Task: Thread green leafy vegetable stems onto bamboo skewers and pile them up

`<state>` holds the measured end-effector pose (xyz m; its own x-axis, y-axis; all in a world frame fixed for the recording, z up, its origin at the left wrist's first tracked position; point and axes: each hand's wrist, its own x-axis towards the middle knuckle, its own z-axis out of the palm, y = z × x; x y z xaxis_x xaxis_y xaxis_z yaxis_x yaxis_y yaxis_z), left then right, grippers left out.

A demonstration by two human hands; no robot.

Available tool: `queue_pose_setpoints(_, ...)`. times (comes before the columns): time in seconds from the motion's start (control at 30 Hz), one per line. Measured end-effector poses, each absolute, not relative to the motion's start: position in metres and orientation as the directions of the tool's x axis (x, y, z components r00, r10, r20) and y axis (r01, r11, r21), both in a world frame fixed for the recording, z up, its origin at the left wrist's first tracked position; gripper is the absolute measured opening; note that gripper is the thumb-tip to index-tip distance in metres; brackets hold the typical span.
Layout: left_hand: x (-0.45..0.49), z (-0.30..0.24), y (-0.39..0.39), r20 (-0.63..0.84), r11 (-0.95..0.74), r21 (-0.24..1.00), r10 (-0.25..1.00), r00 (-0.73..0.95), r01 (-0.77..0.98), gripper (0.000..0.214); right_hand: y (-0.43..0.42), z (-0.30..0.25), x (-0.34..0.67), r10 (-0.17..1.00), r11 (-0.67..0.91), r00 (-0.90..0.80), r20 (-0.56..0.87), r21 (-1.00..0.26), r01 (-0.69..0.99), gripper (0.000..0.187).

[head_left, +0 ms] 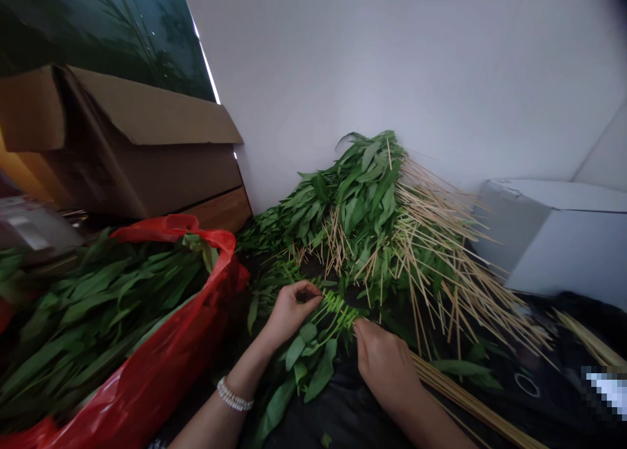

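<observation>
Leafy stems (339, 304) going onto thin sticks (470, 397), I judge.
From the head view, my right hand (385, 361) is clamped on the sticks; my left hand (294, 308) curls beside the stems — whether it grips one, I can't tell. The stems sit between both hands, right of the red bag (196, 331). Next seems to call for a steady right hold.

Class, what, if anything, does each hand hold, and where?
Right hand: thin sticks, by the end nearest the green stems. Left hand: at those stems; its hold cannot be told.
</observation>
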<state>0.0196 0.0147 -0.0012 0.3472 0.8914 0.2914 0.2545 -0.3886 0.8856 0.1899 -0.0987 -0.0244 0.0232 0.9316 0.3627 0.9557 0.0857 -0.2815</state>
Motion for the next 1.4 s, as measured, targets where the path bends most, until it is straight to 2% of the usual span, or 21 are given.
queue_pose_setpoints(0.17, 0.018, 0.002, 0.015, 0.266, -0.373, 0.900, 0.880, 0.393, 0.227, 0.017, -0.099, -0.023, 0.190, 0.933, 0.080, 0.034, 0.359, -0.300, 0.951, 0.022)
queue_pose_setpoints(0.3, 0.015, 0.006, 0.015, 0.232, -0.298, 0.946, 0.897, 0.377, 0.128, 0.032, -0.100, -0.022, 0.189, 0.914, 0.126, 0.022, 0.406, -0.336, 0.933, 0.022)
queue_pose_setpoints(0.43, 0.013, 0.004, 0.013, 0.114, -0.163, 0.984, 0.889, 0.443, 0.074, 0.033, -0.101, -0.022, 0.187, 0.892, 0.212, -0.022, 0.451, -0.375, 0.902, 0.022)
queue_pose_setpoints(0.57, 0.012, -0.002, 0.014, 0.005, -0.030, 0.999, 0.880, 0.474, 0.045, 0.030, -0.102, -0.022, 0.185, 0.897, 0.219, -0.025, 0.442, -0.393, 0.893, 0.024)
queue_pose_setpoints(1.13, 0.013, -0.018, 0.022, -0.074, 0.057, 0.997, 0.862, 0.501, 0.048, 0.031, -0.099, -0.023, 0.176, 0.939, 0.119, 0.005, 0.344, -0.339, 0.933, 0.024)
queue_pose_setpoints(1.3, 0.015, -0.014, 0.019, -0.073, 0.071, 0.997, 0.871, 0.485, 0.023, 0.032, -0.098, -0.019, 0.178, 0.926, 0.104, 0.025, 0.376, -0.318, 0.942, 0.023)
queue_pose_setpoints(1.4, 0.015, -0.012, 0.020, -0.050, 0.101, 0.992, 0.873, 0.485, -0.079, 0.033, -0.099, -0.017, 0.182, 0.907, 0.122, 0.007, 0.420, -0.281, 0.952, 0.022)
